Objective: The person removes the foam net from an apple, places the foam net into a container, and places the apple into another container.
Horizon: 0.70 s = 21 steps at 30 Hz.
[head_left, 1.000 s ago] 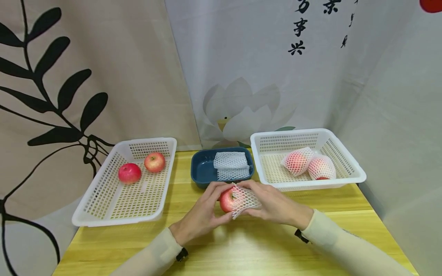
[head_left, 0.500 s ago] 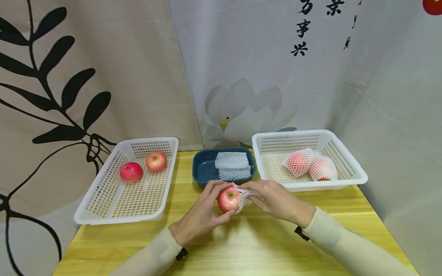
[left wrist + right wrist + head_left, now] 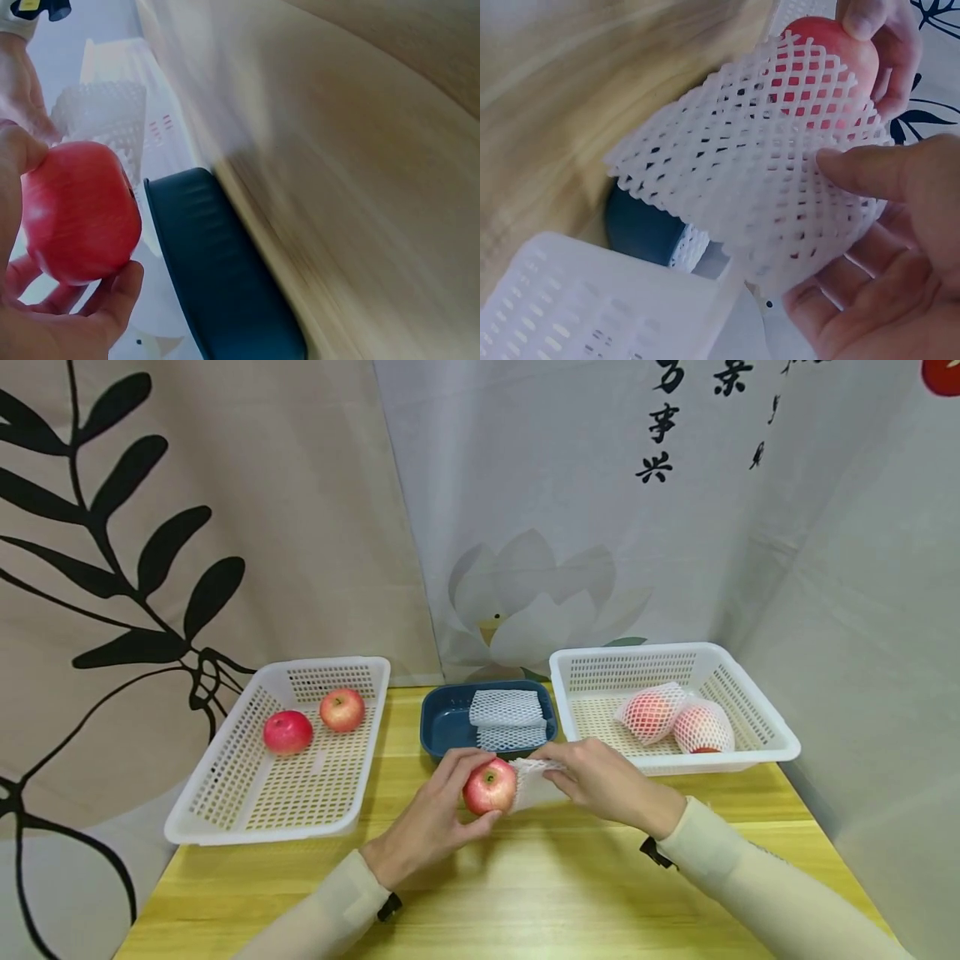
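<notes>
My left hand (image 3: 435, 822) grips a red apple (image 3: 490, 786) above the table, fingers and thumb round its sides. Just to its right, my right hand (image 3: 603, 785) pinches a white foam net sleeve (image 3: 536, 783). In the right wrist view the net (image 3: 757, 157) hangs spread from thumb and fingers, its edge in front of part of the apple (image 3: 840, 56). The left wrist view has the whole apple (image 3: 81, 214) bare of net, with the net (image 3: 105, 112) beyond it.
A white basket (image 3: 180, 814) at left holds two bare apples (image 3: 287, 732). Behind the hands, a blue tray (image 3: 442, 727) contains folded net sleeves (image 3: 506, 708). The white basket (image 3: 780, 747) at right has two netted apples (image 3: 703, 727). A printed curtain (image 3: 315, 527) hangs behind.
The net has come off the held apple and moved right with my right hand. My left hand and the apple have shifted slightly left, and more of the apple shows.
</notes>
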### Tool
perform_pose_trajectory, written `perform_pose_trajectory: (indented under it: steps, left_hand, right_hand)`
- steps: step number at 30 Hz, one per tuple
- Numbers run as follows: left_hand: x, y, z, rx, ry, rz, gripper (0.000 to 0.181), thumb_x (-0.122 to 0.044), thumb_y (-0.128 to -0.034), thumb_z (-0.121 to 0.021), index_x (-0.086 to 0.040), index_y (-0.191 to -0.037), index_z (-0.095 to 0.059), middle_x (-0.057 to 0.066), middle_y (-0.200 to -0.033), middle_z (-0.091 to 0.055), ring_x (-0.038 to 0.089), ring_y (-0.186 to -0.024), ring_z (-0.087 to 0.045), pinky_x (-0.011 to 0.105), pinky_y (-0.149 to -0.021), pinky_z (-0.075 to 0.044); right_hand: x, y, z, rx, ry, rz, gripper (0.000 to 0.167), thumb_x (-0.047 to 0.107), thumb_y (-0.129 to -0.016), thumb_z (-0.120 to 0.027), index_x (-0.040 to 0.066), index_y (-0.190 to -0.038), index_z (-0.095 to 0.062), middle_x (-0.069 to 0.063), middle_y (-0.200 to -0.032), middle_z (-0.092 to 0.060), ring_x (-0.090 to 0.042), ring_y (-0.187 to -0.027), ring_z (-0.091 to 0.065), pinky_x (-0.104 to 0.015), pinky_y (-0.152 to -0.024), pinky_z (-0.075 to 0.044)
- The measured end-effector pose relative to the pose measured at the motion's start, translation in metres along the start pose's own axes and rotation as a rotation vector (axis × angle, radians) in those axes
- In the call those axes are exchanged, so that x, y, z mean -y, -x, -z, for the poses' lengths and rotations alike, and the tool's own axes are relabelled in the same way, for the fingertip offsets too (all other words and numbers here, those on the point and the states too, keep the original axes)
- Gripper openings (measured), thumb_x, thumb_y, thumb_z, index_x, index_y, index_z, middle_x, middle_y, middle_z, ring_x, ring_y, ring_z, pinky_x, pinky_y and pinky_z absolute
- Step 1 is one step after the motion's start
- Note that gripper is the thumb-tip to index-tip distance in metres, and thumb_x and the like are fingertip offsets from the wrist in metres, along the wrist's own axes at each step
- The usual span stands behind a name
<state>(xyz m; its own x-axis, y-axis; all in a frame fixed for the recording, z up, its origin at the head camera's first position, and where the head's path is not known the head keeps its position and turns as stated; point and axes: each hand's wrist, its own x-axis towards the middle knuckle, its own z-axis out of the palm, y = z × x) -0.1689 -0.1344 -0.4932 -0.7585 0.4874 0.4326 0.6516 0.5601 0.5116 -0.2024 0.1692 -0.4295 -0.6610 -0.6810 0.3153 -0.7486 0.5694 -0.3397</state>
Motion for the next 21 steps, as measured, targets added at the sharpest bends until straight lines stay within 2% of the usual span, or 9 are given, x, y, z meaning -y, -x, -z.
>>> perform_pose_trajectory:
  steps: [2,9,16,21]
  left_hand:
    - [0.001,0.0,0.001,0.002,-0.007,0.003,0.079,-0.027,-0.0993,-0.096,-0.012,-0.166,-0.056,0.01,-0.162,-0.055,0.024,-0.143,-0.068,0.039,-0.112,-0.068]
    - [0.002,0.001,0.004,-0.006,-0.03,-0.008,0.078,-0.026,-0.0995,-0.096,-0.011,-0.166,-0.058,0.012,-0.161,-0.055,0.026,-0.141,-0.068,0.04,-0.11,-0.069]
    - [0.003,0.002,0.004,0.013,-0.037,0.004,0.076,-0.027,-0.1012,-0.094,-0.014,-0.167,-0.058,0.011,-0.164,-0.055,0.026,-0.144,-0.067,0.04,-0.111,-0.069]
    - [0.004,0.003,0.004,0.01,-0.048,-0.011,0.074,-0.026,-0.1013,-0.094,-0.016,-0.166,-0.06,0.014,-0.166,-0.056,0.028,-0.145,-0.068,0.042,-0.11,-0.069]
  right_hand:
    - [-0.003,-0.002,0.002,-0.019,-0.004,-0.002,0.021,0.0,-0.103,-0.085,0.007,-0.123,-0.083,-0.004,-0.101,-0.088,-0.001,-0.069,-0.058,-0.022,-0.066,-0.055]
    - [-0.009,-0.018,0.006,-0.075,0.01,-0.039,0.017,-0.003,-0.103,-0.083,0.002,-0.119,-0.083,-0.01,-0.1,-0.087,-0.005,-0.067,-0.053,-0.025,-0.064,-0.05]
    - [-0.015,-0.046,0.014,-0.1,0.051,-0.105,0.016,0.003,-0.106,-0.081,0.0,-0.122,-0.082,-0.015,-0.104,-0.088,-0.007,-0.063,-0.049,-0.025,-0.06,-0.047]
    - [-0.017,-0.066,0.017,-0.14,0.054,-0.14,0.017,0.005,-0.107,-0.081,0.0,-0.123,-0.082,-0.015,-0.099,-0.086,-0.008,-0.056,-0.045,-0.025,-0.053,-0.042]
